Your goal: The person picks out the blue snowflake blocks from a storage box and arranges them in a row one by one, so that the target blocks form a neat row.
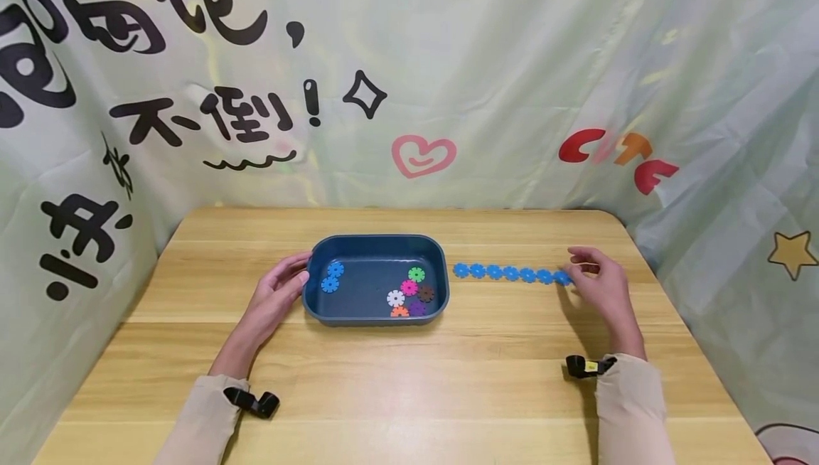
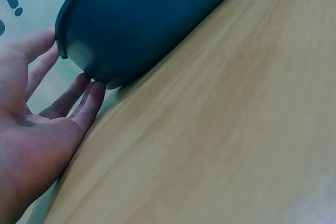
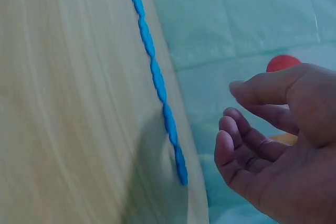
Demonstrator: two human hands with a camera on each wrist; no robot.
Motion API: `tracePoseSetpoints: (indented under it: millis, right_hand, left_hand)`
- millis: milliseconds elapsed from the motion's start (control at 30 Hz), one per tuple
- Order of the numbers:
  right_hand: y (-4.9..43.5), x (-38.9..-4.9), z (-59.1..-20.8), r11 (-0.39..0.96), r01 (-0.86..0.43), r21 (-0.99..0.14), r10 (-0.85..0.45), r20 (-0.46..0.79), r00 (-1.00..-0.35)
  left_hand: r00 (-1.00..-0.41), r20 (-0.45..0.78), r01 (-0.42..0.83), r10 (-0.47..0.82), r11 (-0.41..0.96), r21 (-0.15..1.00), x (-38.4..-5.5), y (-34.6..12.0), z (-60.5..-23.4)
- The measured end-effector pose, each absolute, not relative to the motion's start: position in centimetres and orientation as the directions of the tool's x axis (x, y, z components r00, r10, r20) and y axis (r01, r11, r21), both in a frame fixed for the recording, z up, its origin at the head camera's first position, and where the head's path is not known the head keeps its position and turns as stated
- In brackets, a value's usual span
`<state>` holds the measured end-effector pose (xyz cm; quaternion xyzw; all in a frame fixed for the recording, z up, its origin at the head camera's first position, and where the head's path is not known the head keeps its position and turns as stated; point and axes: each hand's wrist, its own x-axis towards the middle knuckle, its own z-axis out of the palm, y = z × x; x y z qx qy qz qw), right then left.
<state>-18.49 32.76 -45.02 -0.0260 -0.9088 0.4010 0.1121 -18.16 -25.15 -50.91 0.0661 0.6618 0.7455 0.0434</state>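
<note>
My left hand (image 1: pixel 275 294) rests against the left end of a dark blue tray (image 1: pixel 374 321), its fingertips at the rim and the outer wall in the left wrist view. A row of several blue notched discs (image 1: pixel 510 273) lies on the table to the right of the tray. In the right wrist view the same blue row (image 3: pixel 157 80) looks like one connected chain. Just beyond its right end is my right hand (image 1: pixel 601 287); the right wrist view shows its fingers loosely bent, with nothing between them and apart from the chain.
Two blue discs (image 1: pixel 330 284) lie at the tray's left. At its right sit several others, among them a green disc (image 1: pixel 416 274), a white disc (image 1: pixel 396 298) and a brown disc (image 1: pixel 425 294). A printed cloth (image 1: pixel 499 95) hangs behind the wooden table (image 1: pixel 409 394).
</note>
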Motion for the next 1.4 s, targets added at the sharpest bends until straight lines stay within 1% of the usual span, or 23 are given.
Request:
tracePoseSetpoints:
  millis: [133,300,567,833,1200,1400]
  right_hand:
    - [31.7,-18.8,-44.8,0.672,-0.098,-0.734,0.122,0.24,-0.963]
    - [30.2,-18.9,-44.5,0.649,-0.123,-0.751,0.091,0.237,-0.967]
    - [27.4,-19.4,-44.8,0.621,-0.205,-0.757,0.008,0.267,-0.964]
    - [25.5,-19.5,-44.6,0.598,-0.199,-0.776,-0.008,0.243,-0.97]
    - [22.8,-19.2,-44.4,0.54,-0.248,-0.804,-0.098,0.232,-0.968]
    - [21.4,-18.7,-43.6,0.527,-0.254,-0.811,-0.109,0.232,-0.967]
  left_hand:
    - [-0.988,0.051,0.032,0.149,-0.126,0.992,-18.1,-25.2,-50.9]
    - [-0.987,0.07,0.048,0.147,-0.146,0.988,-18.0,-25.2,-50.9]
    - [-0.986,0.085,0.065,0.143,-0.139,0.988,-18.0,-25.3,-51.0]
    - [-0.987,0.073,0.057,0.144,-0.116,0.992,-17.9,-25.3,-51.0]
    - [-0.986,0.074,0.055,0.152,-0.128,0.99,-18.1,-25.1,-51.0]
    - [-0.986,0.07,0.051,0.15,-0.128,0.99,-18.1,-25.0,-51.0]
